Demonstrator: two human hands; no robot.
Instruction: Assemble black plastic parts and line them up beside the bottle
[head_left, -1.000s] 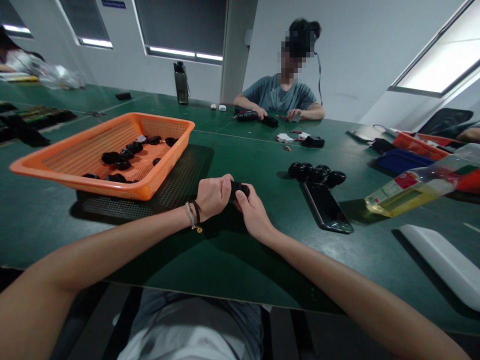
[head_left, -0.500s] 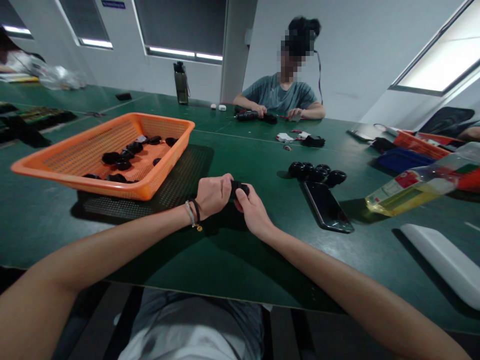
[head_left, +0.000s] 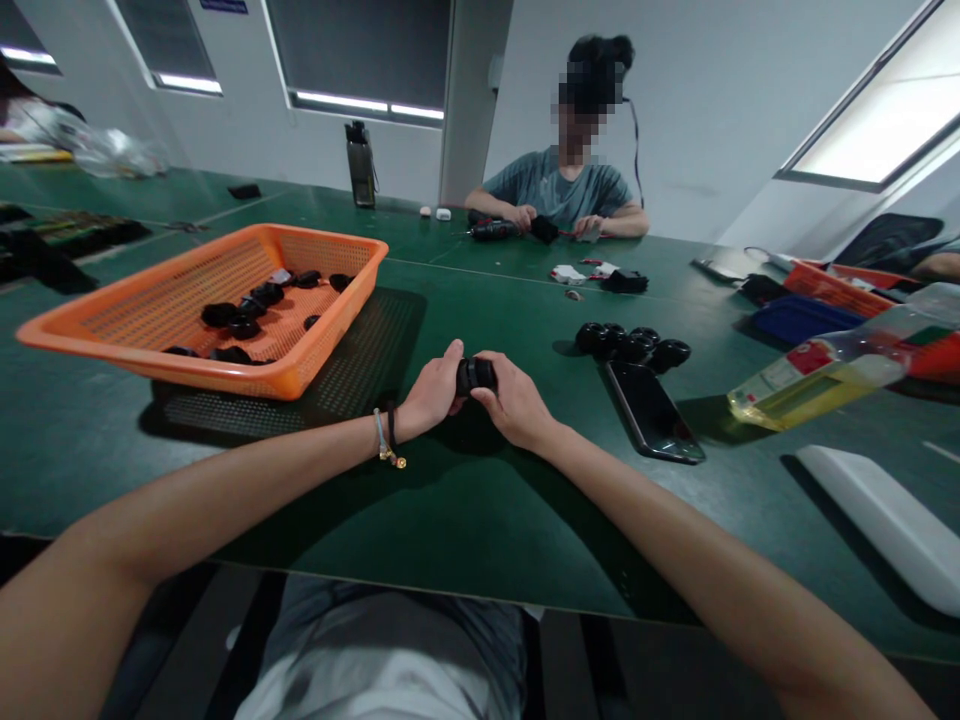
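Dark blinds (head_left: 367, 45) hang against pale walls (head_left: 712, 110) behind a green table (head_left: 480, 530).

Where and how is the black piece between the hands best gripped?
Probably by its opposite ends, the left hand coming from the left and the right hand from the right. The black piece is short, looks rounded and lies roughly crosswise, so its ends face the hands. What the fingers hide can't be judged.

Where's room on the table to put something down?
There's bare table between the hands and the near edge, and beyond them between the orange basket and round black parts. The right side is crowded: phone, bottle, blue tray.
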